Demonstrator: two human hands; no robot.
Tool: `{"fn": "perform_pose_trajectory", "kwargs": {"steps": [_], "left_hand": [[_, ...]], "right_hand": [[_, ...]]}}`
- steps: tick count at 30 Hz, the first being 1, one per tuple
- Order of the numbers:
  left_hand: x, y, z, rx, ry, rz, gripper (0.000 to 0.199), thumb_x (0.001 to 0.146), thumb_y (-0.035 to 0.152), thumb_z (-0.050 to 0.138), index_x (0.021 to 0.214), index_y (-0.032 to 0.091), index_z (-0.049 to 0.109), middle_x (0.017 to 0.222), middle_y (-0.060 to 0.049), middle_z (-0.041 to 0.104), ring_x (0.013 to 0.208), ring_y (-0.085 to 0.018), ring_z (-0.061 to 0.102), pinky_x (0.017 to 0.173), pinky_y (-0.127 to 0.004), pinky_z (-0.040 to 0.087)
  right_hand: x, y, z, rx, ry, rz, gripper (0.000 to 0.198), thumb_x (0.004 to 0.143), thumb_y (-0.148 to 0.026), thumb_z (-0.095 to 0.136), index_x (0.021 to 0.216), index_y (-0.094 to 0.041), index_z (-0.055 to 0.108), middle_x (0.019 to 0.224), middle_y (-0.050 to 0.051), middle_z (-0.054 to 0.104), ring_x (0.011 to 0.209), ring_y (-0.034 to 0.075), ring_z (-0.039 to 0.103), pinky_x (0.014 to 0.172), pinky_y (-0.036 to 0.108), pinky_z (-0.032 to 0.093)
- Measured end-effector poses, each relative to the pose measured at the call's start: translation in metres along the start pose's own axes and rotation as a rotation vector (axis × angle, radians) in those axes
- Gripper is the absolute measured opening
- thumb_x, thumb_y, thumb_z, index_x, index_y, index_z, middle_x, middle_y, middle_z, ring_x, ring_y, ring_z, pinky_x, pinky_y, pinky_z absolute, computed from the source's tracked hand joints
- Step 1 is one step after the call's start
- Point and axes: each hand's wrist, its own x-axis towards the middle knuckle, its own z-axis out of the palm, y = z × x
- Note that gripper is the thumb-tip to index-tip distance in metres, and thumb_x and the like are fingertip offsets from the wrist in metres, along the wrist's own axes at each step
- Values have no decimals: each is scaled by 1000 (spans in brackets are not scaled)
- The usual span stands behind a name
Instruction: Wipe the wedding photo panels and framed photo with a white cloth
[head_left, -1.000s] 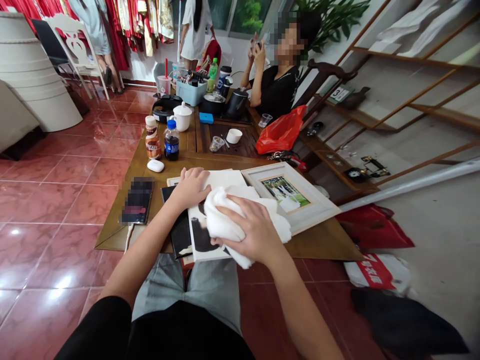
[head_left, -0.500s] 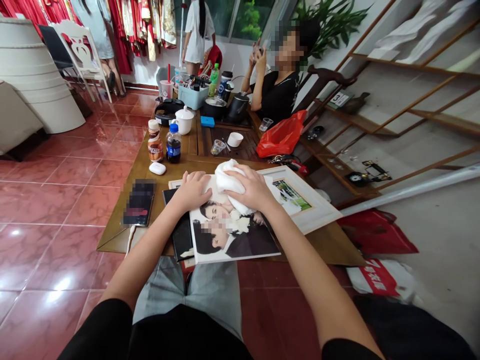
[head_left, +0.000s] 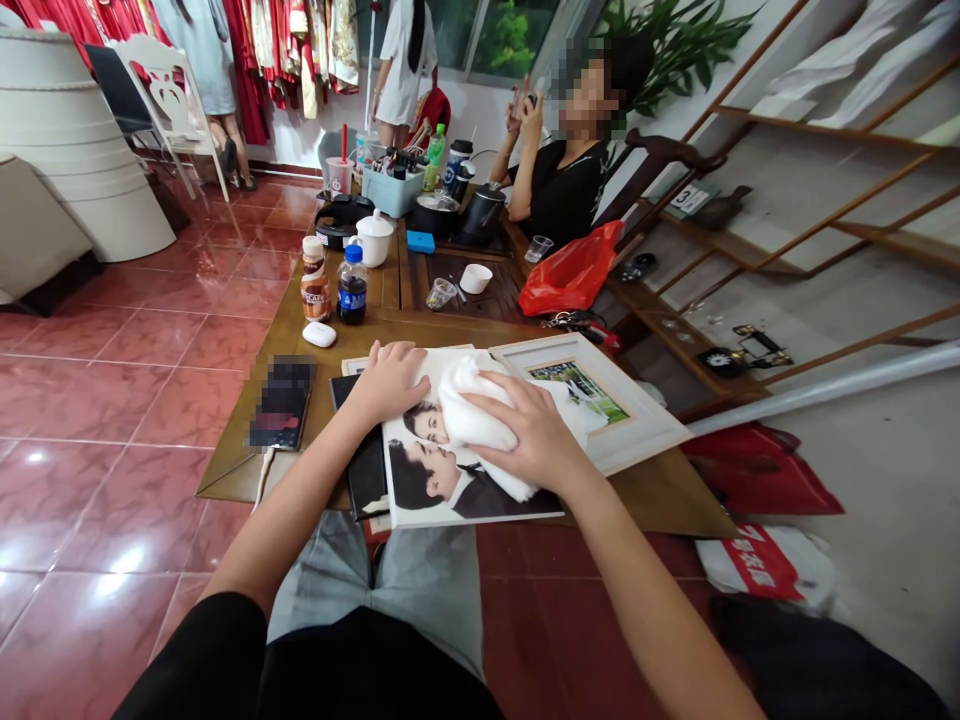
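My right hand (head_left: 536, 430) presses a bunched white cloth (head_left: 476, 400) onto a large photo panel (head_left: 442, 490) showing a couple. The fingers curve over the cloth, which covers the panel's right part. My left hand (head_left: 390, 382) lies on the panel's upper left corner, fingers stretched out and holding nothing. Beneath the panel's left side a black flat item (head_left: 365, 470) sticks out. To the right lies a white picture frame (head_left: 637, 425) with a green outdoor photo, partly overlapped by the panel and the cloth.
A phone (head_left: 285, 405) with a cable lies left on the wooden table (head_left: 232, 465). Behind it stand an earbud case (head_left: 319, 334), a brown drink bottle (head_left: 315, 285), a cola bottle (head_left: 352, 290) and a white lidded cup (head_left: 373, 240). A red bag (head_left: 570, 275) rests farther right. A person (head_left: 570, 170) sits across.
My right hand has slid the cloth toward me and to the right across the photo panel. My left hand stays at the upper left corner.
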Motion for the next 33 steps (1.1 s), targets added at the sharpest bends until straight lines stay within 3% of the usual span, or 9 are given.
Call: {"fn": "perform_pose_trajectory", "kwargs": {"steps": [8, 13, 17, 27, 33], "left_hand": [[0, 0, 1, -9, 18, 1, 48, 97, 35, 47, 142, 19, 51, 150, -15, 50, 144, -29, 41, 127, -57, 15], [1, -1, 1, -15, 23, 17, 48, 97, 34, 47, 142, 17, 52, 149, -15, 51, 143, -30, 42, 126, -58, 15], [1, -2, 0, -9, 12, 40, 48, 97, 33, 47, 141, 15, 52, 149, -16, 50, 143, -30, 41, 126, -59, 15], [1, -2, -3, 4, -25, 53, 46, 99, 36, 44, 140, 16, 51, 150, -17, 50, 143, -30, 42, 125, -60, 17], [1, 1, -6, 18, -41, 43, 45, 99, 36, 43, 138, 15, 53, 150, -16, 50, 142, -30, 43, 125, -59, 16]], "right_hand": [[-55, -41, -16, 19, 2, -83, 63, 82, -39, 71, 143, -28, 57, 153, 15, 44, 134, 39, 44, 107, 58, 36], [-62, -52, -16, 27, -2, -76, 67, 81, -38, 72, 145, -30, 55, 153, 14, 44, 135, 39, 43, 109, 59, 34], [-42, -41, -9, 3, -13, -36, 67, 79, -41, 75, 142, -29, 59, 152, 14, 47, 132, 39, 46, 106, 56, 38], [52, 9, 14, 7, -23, 138, 62, 87, -52, 67, 144, -29, 58, 153, 12, 48, 136, 38, 46, 109, 56, 36], [65, 20, 21, 29, -3, 123, 60, 88, -53, 65, 142, -28, 60, 153, 12, 48, 135, 38, 46, 110, 56, 35]]}}
